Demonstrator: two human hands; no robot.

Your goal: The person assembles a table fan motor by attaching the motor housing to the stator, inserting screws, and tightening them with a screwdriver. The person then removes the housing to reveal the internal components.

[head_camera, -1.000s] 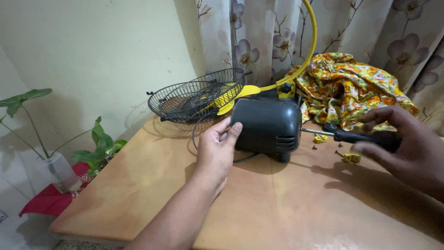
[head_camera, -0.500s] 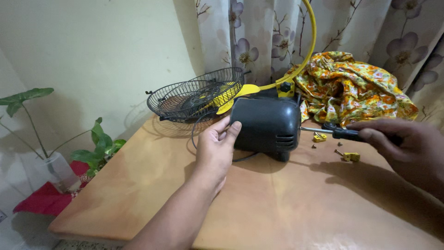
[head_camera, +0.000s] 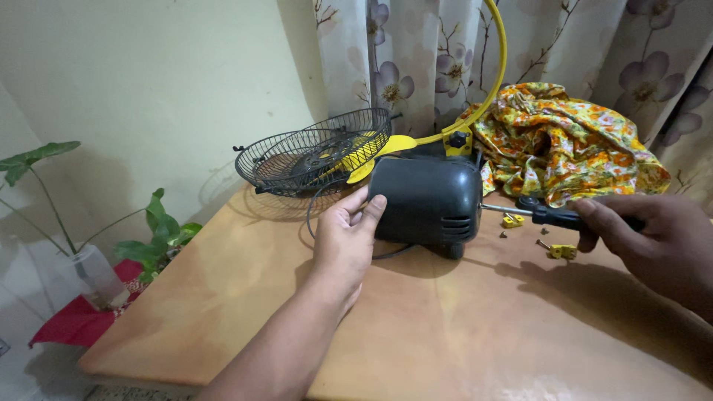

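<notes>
1. Currently, the black motor housing (head_camera: 425, 202) of a small fan is being steadied by the left hand (head_camera: 345, 236), whose open fingers are being pressed flat against its left face without curling round it.
2. A screwdriver (head_camera: 551, 216) with a black handle is being gripped by the closed right hand (head_camera: 653, 241), and its metal shaft is being held level, with the tip touching the right side of the housing.
3. The housing is being supported on the wooden table (head_camera: 416, 327), near its far edge, with a black cord running out from beneath it.
4. Behind the housing, a black wire fan guard (head_camera: 312, 152) with yellow blades inside is being left tilted on the table, and a curved yellow tube (head_camera: 496, 67) is seen rising from a yellow bracket.
5. Small yellow clips (head_camera: 563, 252) and loose screws are lying just beside the screwdriver, below its shaft.
6. A yellow floral cloth (head_camera: 564, 145) is bunched at the far right, against flowered curtains (head_camera: 416, 59).
7. A green plant (head_camera: 160, 230) in a clear vase is standing off the table's left side.
</notes>
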